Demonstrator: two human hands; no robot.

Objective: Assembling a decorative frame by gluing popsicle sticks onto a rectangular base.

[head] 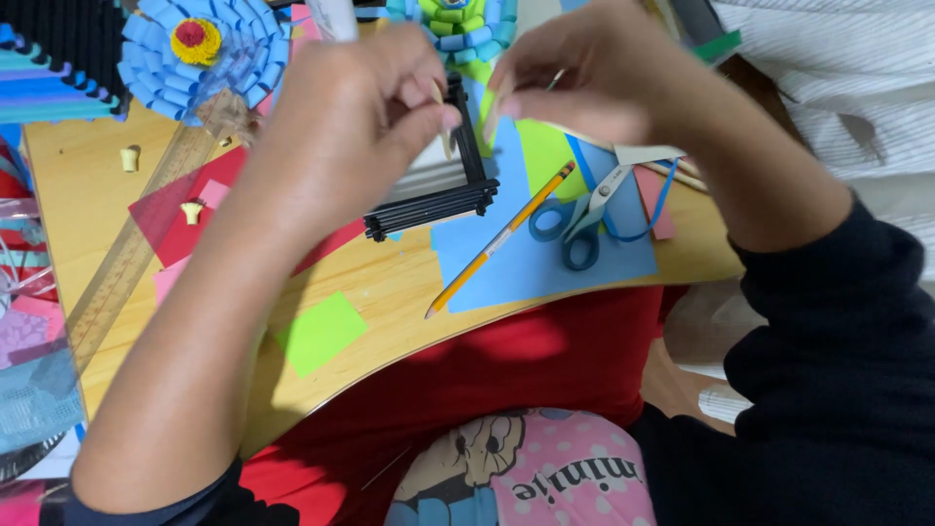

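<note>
Left hand and right hand are both hovering over the black stick frame, fingers curled, each pinching what is probably a thin wooden stick; blur is hiding the grip. The frame is lying on the wooden board, beside blue paper, a yellow pencil and blue-handled scissors.

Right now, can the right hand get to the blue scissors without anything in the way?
Probably yes. The scissors lie uncovered on the blue paper, just below the right hand. But its fingers already pinch a thin stick, so that must go down first.
</note>
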